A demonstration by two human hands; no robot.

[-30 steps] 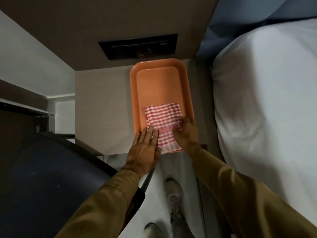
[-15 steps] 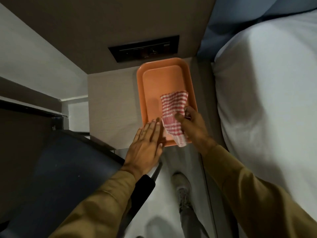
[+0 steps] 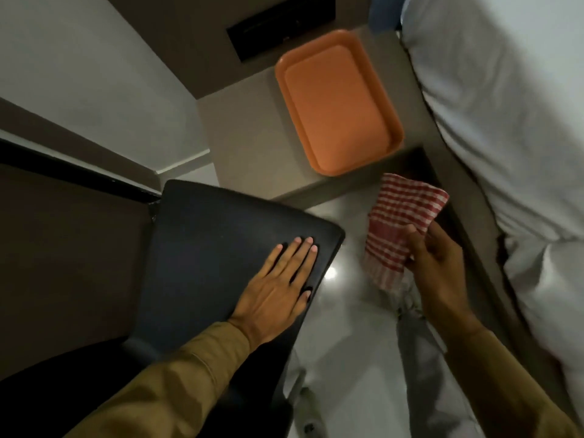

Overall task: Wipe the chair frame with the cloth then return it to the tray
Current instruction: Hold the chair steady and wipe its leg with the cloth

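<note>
The cloth (image 3: 401, 226) has left the tray (image 3: 335, 102) (now bare), pinched in the right hand (image 3: 439, 263) while the flat, released left hand (image 3: 278, 292) steadies the chair (image 3: 227, 248), so wiping can begin.

Orange tray (image 3: 339, 105); red-white striped cloth (image 3: 398, 222); black chair (image 3: 221, 248); white bedding (image 3: 505, 105).

Cloth (image 3: 401, 222) pinched in the right fingers (image 3: 414, 238): thin woven fabric, red-and-white stripes, soft and matt. Chair back (image 3: 221, 248) under the left fingers (image 3: 297, 251): dark, matt, finely textured. Tray (image 3: 335, 105) beyond them: smooth orange plastic, slight sheen; floor (image 3: 335, 273) between the fingers glossy.
</note>
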